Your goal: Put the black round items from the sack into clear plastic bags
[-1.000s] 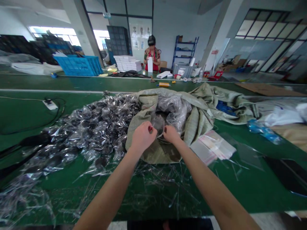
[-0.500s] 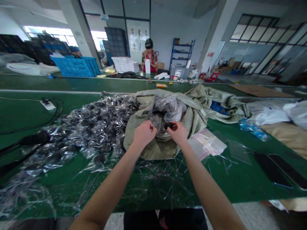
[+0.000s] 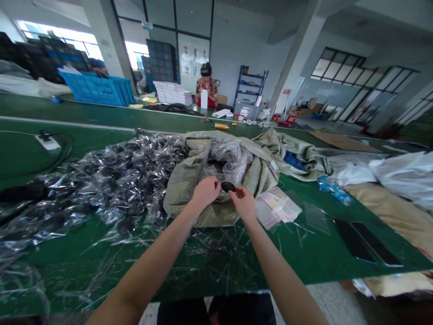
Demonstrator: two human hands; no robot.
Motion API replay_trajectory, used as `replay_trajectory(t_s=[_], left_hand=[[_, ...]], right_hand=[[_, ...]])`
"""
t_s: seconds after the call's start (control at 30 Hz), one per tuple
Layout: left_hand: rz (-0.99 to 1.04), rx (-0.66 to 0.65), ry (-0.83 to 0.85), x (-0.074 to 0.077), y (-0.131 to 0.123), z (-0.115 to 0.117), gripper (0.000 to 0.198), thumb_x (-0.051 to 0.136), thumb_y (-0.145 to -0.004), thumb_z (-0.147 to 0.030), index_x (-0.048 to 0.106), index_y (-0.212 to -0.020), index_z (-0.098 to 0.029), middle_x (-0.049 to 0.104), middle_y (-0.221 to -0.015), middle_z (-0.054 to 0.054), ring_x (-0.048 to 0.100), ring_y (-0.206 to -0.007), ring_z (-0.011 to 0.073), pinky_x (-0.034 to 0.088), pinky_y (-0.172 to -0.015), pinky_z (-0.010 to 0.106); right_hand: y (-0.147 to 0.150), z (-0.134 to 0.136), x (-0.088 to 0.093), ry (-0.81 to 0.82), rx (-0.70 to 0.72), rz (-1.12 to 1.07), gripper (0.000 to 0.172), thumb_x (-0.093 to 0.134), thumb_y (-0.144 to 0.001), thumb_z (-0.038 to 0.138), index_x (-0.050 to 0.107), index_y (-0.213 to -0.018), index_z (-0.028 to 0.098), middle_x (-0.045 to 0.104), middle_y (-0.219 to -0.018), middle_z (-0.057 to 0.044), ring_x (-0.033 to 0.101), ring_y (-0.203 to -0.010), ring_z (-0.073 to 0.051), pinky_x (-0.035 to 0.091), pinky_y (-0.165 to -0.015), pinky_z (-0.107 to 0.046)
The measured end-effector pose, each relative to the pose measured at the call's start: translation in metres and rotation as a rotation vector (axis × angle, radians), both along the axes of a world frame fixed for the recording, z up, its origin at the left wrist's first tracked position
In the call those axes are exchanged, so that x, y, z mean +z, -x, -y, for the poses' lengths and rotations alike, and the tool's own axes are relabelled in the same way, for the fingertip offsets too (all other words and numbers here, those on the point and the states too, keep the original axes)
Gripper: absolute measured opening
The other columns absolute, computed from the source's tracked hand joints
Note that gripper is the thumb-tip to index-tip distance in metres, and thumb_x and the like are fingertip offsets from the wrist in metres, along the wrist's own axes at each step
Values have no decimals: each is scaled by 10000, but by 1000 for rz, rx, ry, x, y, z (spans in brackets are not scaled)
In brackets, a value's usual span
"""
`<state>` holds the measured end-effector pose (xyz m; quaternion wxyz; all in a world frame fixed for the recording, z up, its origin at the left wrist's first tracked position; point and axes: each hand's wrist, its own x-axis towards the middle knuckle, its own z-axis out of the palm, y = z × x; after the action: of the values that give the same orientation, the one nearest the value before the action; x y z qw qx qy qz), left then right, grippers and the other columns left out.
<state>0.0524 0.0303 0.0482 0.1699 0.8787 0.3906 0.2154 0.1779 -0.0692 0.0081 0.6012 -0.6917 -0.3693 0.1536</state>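
Note:
My right hand (image 3: 243,201) pinches a black oval disc (image 3: 228,186) by its right edge, its flat face turned partly towards me. Just left of the disc is my left hand (image 3: 206,191), fingers curled together; whatever may be between them is hidden. Both hands are over the mouth of an olive woven sack (image 3: 182,187), its rim folded outward. Crumpled clear plastic (image 3: 237,158) and dark items lie inside the sack. Beside it on the left spreads a heap of dark round pieces in clear wrappers (image 3: 125,171).
Flat clear bags (image 3: 279,205) lie right of the sack, with two dark phone-like slabs (image 3: 355,241) farther right. Thin clear strips (image 3: 216,248) litter the green table (image 3: 287,266) in front. Across the table, a person (image 3: 206,88) holds a white box. A blue crate (image 3: 94,90) stands back left.
My view has swung slightly right, shifting the scene leftward. My hands have come closer together, and the black disc is now beside my left fingers with more of its face showing.

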Motion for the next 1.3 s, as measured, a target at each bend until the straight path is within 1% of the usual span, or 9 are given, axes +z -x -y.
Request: replay_trajectory(t_s=[0.17, 0.3, 0.4, 0.57, 0.7, 0.8, 1.0, 1.13, 1.3], left_hand=[[-50, -31, -89, -2, 0, 7, 193, 442, -901, -281, 610, -940, -197, 675, -973, 80, 656, -840, 218, 474, -722, 305], [-125, -72, -171, 0, 6, 12, 219, 402, -914, -265, 582, -1013, -192, 638, -1043, 104, 658, -817, 227, 473, -695, 319], [-144, -104, -215, 1, 13, 15, 219, 394, -913, -273, 577, -1008, -197, 624, -1044, 99, 656, -799, 228, 467, -668, 317], [-69, -112, -161, 0, 21, 13, 149, 456, -878, -267, 575, -942, -205, 626, -1002, 76, 642, -790, 203, 465, -679, 300], [-22, -119, -145, -2, 22, 10, 98, 486, -849, -248, 564, -888, -202, 630, -946, 59, 626, -808, 190, 458, -701, 285], [-62, -130, -169, -1, 22, 10, 109, 476, -850, -253, 563, -891, -203, 625, -970, 64, 622, -780, 187, 450, -667, 284], [-42, -195, -239, 3, 27, 16, 159, 415, -892, -261, 561, -917, -205, 603, -993, 63, 619, -731, 166, 449, -644, 279], [-95, -153, -286, 3, 27, 22, 194, 405, -903, -294, 572, -949, -207, 590, -1053, 66, 623, -698, 168, 433, -577, 278], [-128, -98, -322, -1, 22, 33, 269, 361, -934, -315, 589, -1018, -200, 576, -1112, 85, 632, -731, 176, 424, -545, 269]], right_hand=[[2, 6, 0, 41, -62, 440, 278, 650, -742, 332, 656, -964, 165, 655, -688, -13, 600, -609, -167, 488, -655, -306], [4, 7, 3, -56, -8, 667, 283, 603, -768, 245, 632, -1034, 153, 686, -950, -78, 561, -643, -148, 492, -713, -312], [8, 9, 6, -76, -22, 669, 276, 607, -776, 247, 634, -1036, 159, 688, -990, -79, 553, -632, -140, 492, -706, -307], [16, 11, 6, 10, -82, 512, 251, 652, -766, 330, 657, -950, 159, 618, -630, 7, 558, -536, -154, 481, -586, -295], [16, 12, -2, -98, 40, 722, 266, 603, -785, 225, 644, -1038, 155, 693, -1002, -105, 654, -836, -211, 529, -792, -357], [14, 12, -5, -140, 93, 818, 284, 554, -813, 180, 638, -1084, 166, 661, -1142, -130, 605, -1087, -241, 489, -943, -395], [17, 12, -1, -75, 0, 526, 293, 645, -745, 251, 669, -1019, 149, 698, -964, -82, 591, -649, -162, 519, -682, -330], [23, 8, -5, -44, -49, 274, 336, 693, -708, 336, 691, -984, 145, 681, -750, -34, 555, -596, -152, 482, -623, -300], [35, -5, -12, -144, -97, -267, 433, 733, -648, 441, 685, -940, 125, 692, -763, -43, 530, -535, -119, 433, -495, -250]])
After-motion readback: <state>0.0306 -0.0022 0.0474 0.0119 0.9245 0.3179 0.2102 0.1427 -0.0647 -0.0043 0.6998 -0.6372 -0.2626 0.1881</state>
